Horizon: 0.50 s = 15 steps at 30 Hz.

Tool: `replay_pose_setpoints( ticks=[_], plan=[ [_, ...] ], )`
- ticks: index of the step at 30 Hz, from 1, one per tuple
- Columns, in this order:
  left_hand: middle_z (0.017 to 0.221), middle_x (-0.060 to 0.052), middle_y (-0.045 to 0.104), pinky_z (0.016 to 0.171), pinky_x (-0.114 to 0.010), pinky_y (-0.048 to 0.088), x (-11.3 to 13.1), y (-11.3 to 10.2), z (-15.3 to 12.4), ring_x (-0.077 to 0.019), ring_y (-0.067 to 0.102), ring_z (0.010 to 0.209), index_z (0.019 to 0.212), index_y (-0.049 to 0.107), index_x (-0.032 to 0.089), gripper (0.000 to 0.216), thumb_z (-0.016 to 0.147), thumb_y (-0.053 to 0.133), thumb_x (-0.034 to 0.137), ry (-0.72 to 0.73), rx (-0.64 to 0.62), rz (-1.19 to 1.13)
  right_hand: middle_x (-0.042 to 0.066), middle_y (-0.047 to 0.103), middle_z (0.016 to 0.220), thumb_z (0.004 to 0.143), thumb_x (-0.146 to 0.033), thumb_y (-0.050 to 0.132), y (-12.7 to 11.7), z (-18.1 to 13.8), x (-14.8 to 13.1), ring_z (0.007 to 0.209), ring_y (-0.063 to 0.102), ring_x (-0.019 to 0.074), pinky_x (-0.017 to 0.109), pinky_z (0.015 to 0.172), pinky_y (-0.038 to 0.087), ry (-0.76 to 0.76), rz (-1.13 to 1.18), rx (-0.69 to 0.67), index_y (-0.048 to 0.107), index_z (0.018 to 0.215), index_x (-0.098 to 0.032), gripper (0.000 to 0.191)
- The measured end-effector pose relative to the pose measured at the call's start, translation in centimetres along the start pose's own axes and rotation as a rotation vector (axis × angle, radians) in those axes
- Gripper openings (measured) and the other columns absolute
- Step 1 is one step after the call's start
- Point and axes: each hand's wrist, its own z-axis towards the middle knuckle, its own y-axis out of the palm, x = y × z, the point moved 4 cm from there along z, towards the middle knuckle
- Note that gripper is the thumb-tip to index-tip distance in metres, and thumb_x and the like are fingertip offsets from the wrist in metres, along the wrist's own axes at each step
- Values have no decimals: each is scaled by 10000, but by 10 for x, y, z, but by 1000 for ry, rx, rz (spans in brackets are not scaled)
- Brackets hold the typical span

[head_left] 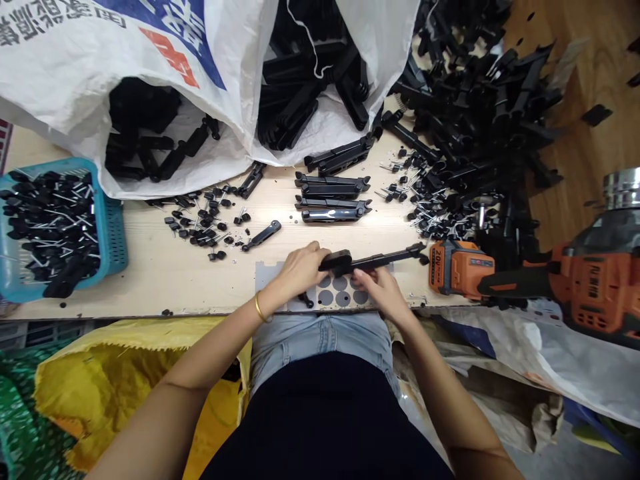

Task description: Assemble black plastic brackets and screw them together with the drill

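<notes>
My left hand (301,268) is closed around a short black plastic piece (337,259) with a rounded end. In my right hand (383,288) is a long, narrow black plastic bar (387,259), gripped from below with the thumb near its left end. The two pieces meet between my hands; whether they are joined, I cannot tell. Beneath them a grey sheet with dark round spots (341,297) lies at the table edge. Beyond my hands, several folded black plastic arms (334,215) lie in a stacked row.
At left stands a blue basket (113,233) of black-headed pins. Loose black knobs with metal pins (200,223) are scattered nearby. White sacks (235,87) of black parts fill the back. A heap of black parts (465,120) and an orange cordless power tool (585,287) are at right.
</notes>
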Motion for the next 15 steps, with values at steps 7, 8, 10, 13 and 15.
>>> replay_pose_setpoints(
  ticks=[7,8,10,13,15],
  plan=[
    [1189,-108,606,940,-370,449,-9,12,4,-240,556,1098,1284,501,155,404,896,578,236,245,150,71,130,658,1050,833,-335,608,-14,4,-28,1001,586,283,421,866,461,-494,-718,64,611,1039,-182,256],
    [1169,-101,620,933,-362,450,-9,15,3,-233,563,1087,1273,506,157,373,918,552,262,248,161,60,149,631,1147,831,-310,611,-6,11,-28,1085,553,304,446,913,437,-562,-778,20,590,1131,-172,331],
    [1122,-102,641,889,-354,460,-10,20,3,-235,575,1053,1237,531,155,338,944,507,322,233,188,82,151,606,1220,847,-293,593,7,26,-23,1128,530,308,452,924,419,-634,-844,-109,549,1235,-171,408],
    [1068,-104,653,835,-340,469,-12,23,5,-231,589,999,1209,550,148,363,953,469,392,233,204,131,136,644,1161,887,-340,548,11,46,-12,1053,560,289,425,868,420,-684,-849,-213,560,1244,-181,390],
    [1041,-103,658,832,-335,470,-12,23,7,-226,594,979,1179,568,143,381,944,471,427,255,197,141,134,654,1157,896,-377,536,8,52,-9,1036,564,289,427,866,403,-713,-853,-251,569,1247,-186,401]
  ],
)
